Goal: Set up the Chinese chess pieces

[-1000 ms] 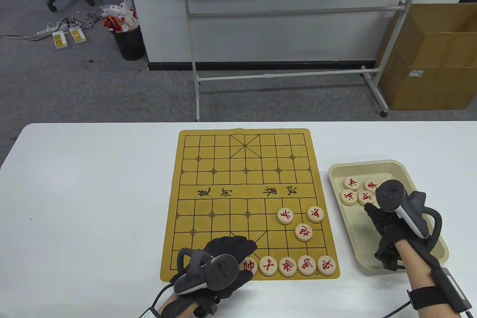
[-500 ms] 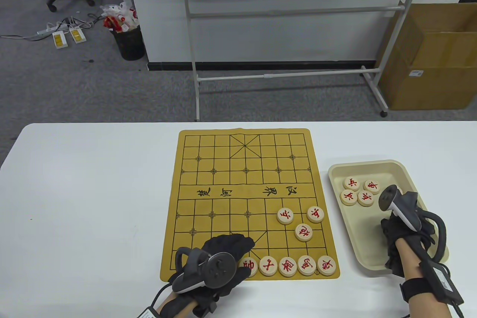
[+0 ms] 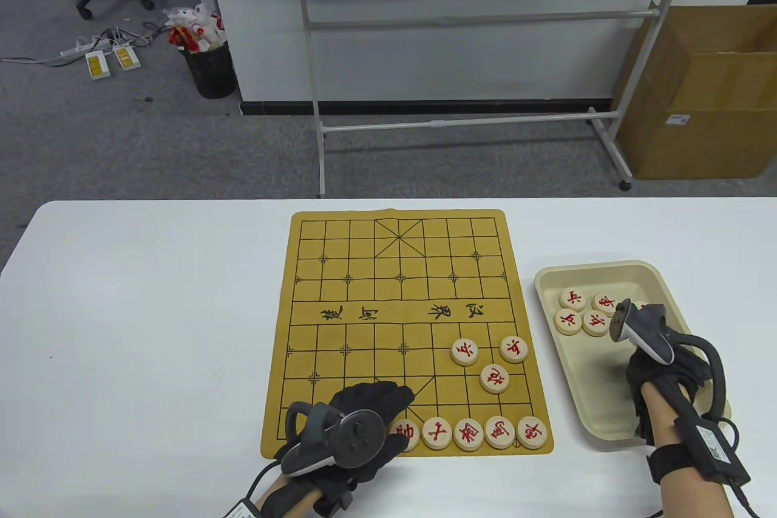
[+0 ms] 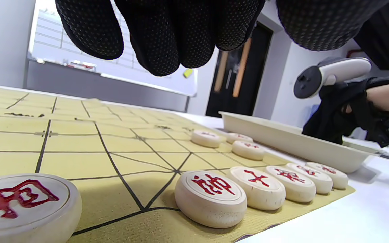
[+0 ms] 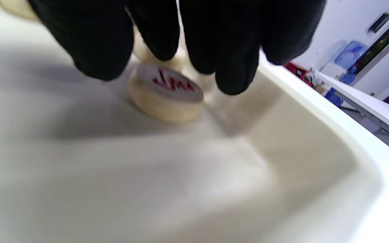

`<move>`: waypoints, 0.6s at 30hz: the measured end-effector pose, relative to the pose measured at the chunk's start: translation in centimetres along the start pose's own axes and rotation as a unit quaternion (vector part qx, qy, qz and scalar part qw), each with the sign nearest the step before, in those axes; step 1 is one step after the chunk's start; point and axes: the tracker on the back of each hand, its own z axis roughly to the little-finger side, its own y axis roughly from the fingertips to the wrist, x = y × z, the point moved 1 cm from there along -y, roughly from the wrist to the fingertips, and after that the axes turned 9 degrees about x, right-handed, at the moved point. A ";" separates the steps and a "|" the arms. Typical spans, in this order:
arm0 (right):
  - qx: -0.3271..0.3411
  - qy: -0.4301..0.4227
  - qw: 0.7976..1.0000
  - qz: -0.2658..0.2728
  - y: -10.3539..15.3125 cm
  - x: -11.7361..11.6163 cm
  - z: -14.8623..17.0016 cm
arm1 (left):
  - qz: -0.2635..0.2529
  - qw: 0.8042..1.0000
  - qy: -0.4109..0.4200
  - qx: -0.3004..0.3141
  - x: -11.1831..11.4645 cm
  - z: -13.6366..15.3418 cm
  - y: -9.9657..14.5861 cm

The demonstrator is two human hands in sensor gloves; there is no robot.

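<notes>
left hand (image 3: 370, 415): hovers over the board's near edge, fingers loosely curled, holding nothing
right hand (image 3: 658, 375): over the tray's near right part, fingertips (image 5: 235, 64) just above a piece (image 5: 165, 92); grip cannot be told
board (image 3: 364, 275): five pieces along the near edge, three more toward its right edge
tray (image 3: 549, 281): right of the board, four pieces (image 3: 583, 311) at its far left

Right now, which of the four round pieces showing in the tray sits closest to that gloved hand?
The top-right piece of the four, next to the right hand. The other three lie farther left in the tray.
</notes>
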 end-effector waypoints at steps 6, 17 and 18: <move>0.016 0.020 1.000 -0.014 -0.2 -0.3 -0.3 | 0.001 1.000 0.000 -0.001 0.0 0.0 0.0; 0.190 -0.076 0.965 0.165 9.0 6.3 -1.1 | -0.016 1.000 0.020 0.004 -0.3 -0.3 -0.1; 0.241 -0.122 0.944 0.188 11.0 6.7 -1.7 | -0.024 0.999 0.026 0.007 -0.5 -0.5 0.0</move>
